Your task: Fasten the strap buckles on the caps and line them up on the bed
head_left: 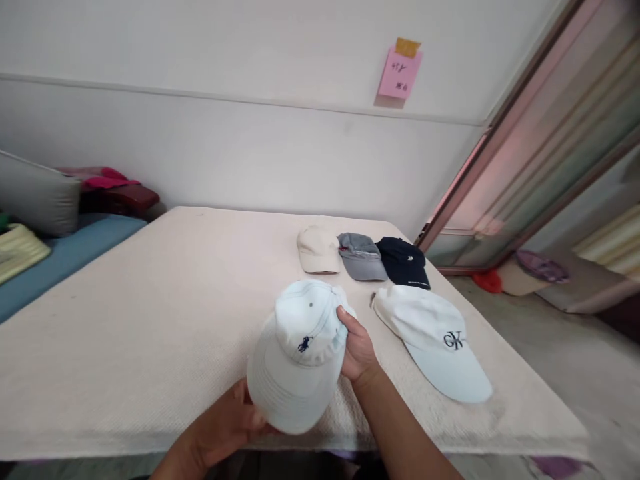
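Note:
A white baseball cap (300, 360) with a small dark blue horse-and-rider logo is held up between my hands over the near part of the table. My left hand (237, 417) grips the brim at its lower left edge, most of its fingers hidden under it. At the crown's right side, my right hand (357, 347) is closed on the cap with the thumb on top. Just right of that hand lies another white cap (433, 333) with black letters, its brim pointing toward the lower right.
Behind sit a cream cap (318, 249), a grey cap (361, 256) and a navy cap (403, 261) in a row. A pale cloth covers the table (150, 333). A grey cushion (37, 193) rests at left. On the wall is a pink note (400, 73); glass doors stand at right.

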### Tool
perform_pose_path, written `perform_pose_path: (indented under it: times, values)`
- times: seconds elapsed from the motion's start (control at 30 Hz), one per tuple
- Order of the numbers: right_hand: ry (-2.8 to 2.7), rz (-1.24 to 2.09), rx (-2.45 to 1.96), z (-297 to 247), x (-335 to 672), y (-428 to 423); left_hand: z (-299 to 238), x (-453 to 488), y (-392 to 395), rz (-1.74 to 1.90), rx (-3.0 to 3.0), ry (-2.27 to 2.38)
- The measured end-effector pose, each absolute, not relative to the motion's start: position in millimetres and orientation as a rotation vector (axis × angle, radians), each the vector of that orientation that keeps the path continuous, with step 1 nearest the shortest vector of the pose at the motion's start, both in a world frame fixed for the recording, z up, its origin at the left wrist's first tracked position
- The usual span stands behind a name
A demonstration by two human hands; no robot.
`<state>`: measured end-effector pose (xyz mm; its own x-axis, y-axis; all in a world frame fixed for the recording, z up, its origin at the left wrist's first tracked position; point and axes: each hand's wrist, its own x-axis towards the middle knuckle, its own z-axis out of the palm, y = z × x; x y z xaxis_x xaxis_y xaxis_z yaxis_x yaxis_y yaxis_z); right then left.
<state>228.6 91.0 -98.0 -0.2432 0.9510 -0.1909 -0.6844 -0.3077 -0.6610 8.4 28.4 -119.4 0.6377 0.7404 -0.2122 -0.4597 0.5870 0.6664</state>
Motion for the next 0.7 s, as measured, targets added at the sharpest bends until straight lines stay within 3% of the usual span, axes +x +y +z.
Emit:
perform_pose_path:
  times: [0.3,0.5,0.7]
  values:
    - [-0.863,2.066,-0.587,-103,239,48,-115,5,48,0.754,0.359,0.494]
    - [-0.756,2.02,-0.639,-106,246,44,-106,4,44,0.794,0.478,0.627]
    - [-0.673,2.052,-0.646,-95,248,39,-91,4,38,0.506,0.745,0.528]
